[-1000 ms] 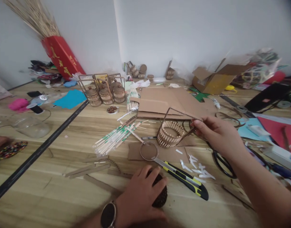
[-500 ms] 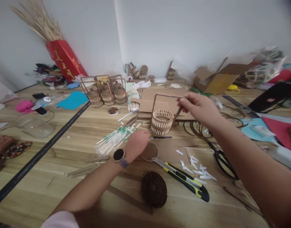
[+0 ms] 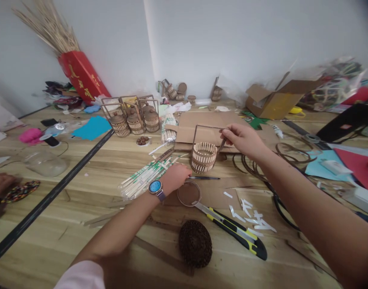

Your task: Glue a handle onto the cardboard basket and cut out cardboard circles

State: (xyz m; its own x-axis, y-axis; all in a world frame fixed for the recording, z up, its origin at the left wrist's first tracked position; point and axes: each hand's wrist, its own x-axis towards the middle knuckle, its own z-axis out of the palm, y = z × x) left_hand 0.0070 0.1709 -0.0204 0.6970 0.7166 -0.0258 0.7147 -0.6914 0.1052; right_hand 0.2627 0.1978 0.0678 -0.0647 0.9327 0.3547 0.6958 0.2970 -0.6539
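Observation:
My right hand (image 3: 241, 138) pinches the upper right corner of a thin brown handle on a small round basket (image 3: 204, 157) of pale upright slats with brown bands. The basket is upright near the cardboard. My left hand (image 3: 177, 177), with a watch on the wrist, is closed at the left end of a slim dark pen (image 3: 205, 178); its fingertips are partly hidden. Just below that hand lies a thin round hoop (image 3: 189, 194). A yellow and black utility knife (image 3: 235, 230) has its blade end by the hoop. Closer to me sits a dark brown textured dome (image 3: 195, 243).
Several lidded baskets (image 3: 136, 120) stand at back left, near a dish of brown beads (image 3: 142, 140). Wrapped sticks (image 3: 144, 178) lie left of my left hand. White scraps (image 3: 250, 214) and coiled brown strips (image 3: 292, 150) are at right. Another person's hand (image 3: 3, 184) is at far left.
The pen has shifted slightly right and toward me along with my left hand. My right hand and the basket handle have moved slightly left and down. The watch face has lit up.

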